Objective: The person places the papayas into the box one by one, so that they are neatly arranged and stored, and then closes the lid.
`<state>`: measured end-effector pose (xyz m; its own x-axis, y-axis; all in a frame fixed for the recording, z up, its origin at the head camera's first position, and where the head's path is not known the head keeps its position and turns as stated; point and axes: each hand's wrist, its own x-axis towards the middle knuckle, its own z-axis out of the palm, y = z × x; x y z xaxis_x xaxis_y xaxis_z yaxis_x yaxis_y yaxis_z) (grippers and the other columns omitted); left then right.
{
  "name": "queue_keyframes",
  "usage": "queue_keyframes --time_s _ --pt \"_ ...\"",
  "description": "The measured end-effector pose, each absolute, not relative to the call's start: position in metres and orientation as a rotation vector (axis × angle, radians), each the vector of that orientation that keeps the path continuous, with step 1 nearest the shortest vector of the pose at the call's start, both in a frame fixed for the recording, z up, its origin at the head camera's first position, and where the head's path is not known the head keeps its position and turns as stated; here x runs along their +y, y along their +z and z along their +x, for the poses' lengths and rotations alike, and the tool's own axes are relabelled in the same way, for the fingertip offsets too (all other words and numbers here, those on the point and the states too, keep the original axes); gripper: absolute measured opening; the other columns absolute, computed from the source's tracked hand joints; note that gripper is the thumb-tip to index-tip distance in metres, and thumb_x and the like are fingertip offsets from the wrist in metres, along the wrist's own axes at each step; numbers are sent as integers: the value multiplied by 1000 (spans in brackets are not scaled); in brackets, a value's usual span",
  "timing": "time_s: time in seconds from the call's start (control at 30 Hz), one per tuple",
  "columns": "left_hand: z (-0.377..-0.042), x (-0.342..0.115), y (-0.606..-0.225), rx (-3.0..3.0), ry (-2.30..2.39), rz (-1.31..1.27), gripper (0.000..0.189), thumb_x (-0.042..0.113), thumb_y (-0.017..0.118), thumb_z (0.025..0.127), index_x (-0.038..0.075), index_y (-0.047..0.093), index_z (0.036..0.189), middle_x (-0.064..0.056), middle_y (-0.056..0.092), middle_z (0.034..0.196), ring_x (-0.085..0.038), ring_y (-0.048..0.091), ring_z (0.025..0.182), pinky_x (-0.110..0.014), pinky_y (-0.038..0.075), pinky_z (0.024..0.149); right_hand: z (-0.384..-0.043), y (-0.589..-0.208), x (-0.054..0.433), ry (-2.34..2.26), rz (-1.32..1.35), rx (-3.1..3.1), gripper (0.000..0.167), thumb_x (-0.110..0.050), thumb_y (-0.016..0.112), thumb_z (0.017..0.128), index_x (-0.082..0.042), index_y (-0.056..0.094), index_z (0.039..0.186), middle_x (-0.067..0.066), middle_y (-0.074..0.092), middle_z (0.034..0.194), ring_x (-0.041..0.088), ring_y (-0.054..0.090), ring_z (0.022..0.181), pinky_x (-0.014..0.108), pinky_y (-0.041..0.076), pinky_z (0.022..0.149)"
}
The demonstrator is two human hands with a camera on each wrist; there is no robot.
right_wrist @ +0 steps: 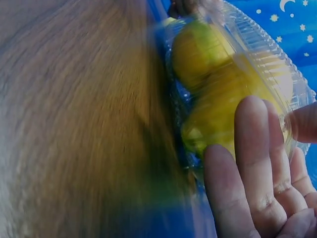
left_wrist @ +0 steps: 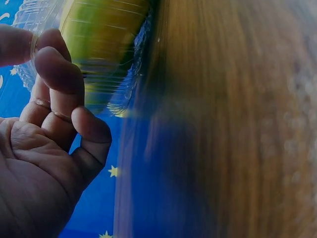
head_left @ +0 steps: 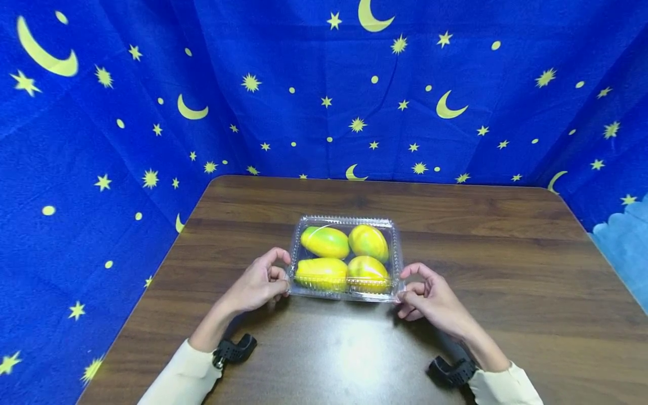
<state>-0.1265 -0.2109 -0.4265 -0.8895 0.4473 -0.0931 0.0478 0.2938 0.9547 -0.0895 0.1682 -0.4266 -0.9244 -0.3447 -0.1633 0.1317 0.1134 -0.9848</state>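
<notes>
A clear plastic clamshell box (head_left: 344, 296) with a ridged rim holds several yellow-green fruits (head_left: 325, 242) that look like mangoes. My left hand (head_left: 259, 284) pinches the rim at the box's near left corner; in the left wrist view its thumb and fingers (left_wrist: 59, 69) meet on the clear edge. At the near right corner, my right hand (head_left: 430, 298) grips the rim between thumb and fingers. The right wrist view shows the thumb on the rim and the other fingers (right_wrist: 252, 129) along the box's side, with two fruits (right_wrist: 198, 54) behind the plastic.
The box is over the middle of a brown wood-grain table (head_left: 506, 253). A blue curtain (head_left: 304, 62) with yellow moons and stars surrounds the table's back and sides. Each wrist wears a black strap-on device (head_left: 238, 349). A light blue cloth (head_left: 622, 247) shows at the right.
</notes>
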Motion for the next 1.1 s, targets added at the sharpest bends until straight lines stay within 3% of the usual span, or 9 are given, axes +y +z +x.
queue_keyframes --time_s 0.13,0.33,0.6,0.83,0.97,1.1 --pt "-128 -211 -425 2236 1608 437 39 -5 58 86 5 40 120 -25 62 72 -22 54 51 -35 48 43 -91 -426 168 -1842 -233 2078 33 -1 61 93 -4 42 119 18 72 89 28 73 70 49 60 64" --pt "-128 -214 -424 2237 1589 469 39 -2 59 88 6 41 121 -31 62 75 -23 56 50 -41 50 42 -88 -426 171 -1812 -288 2153 37 -9 65 96 -3 42 125 27 66 102 32 74 78 50 59 63" --pt "-127 -219 -425 2263 1539 535 39 1 61 90 9 43 123 -28 60 72 -21 53 49 -39 49 41 -83 -423 172 -1773 -263 2266 36 -16 68 95 -3 52 124 29 52 130 20 71 94 43 61 68" --pt "-127 -223 -424 2378 1494 631 38 10 67 92 12 48 125 -22 55 64 -6 42 47 -22 34 45 -82 -423 174 -1784 -276 2358 35 -16 68 95 -1 54 124 27 55 131 11 68 98 40 61 71" --pt "-126 -224 -423 2429 1510 666 38 13 68 93 12 49 126 -11 54 62 -6 42 48 -23 35 46 -80 -421 174 -1830 -257 2379 39 -13 69 94 1 52 127 26 55 129 8 66 103 39 61 73" --pt "-126 -225 -422 2490 1533 672 37 14 68 94 12 51 127 -2 54 65 -8 46 50 -24 38 48 -79 -418 175 -1821 -285 2497 41 -10 71 93 4 52 126 23 57 126 10 65 107 30 59 81"
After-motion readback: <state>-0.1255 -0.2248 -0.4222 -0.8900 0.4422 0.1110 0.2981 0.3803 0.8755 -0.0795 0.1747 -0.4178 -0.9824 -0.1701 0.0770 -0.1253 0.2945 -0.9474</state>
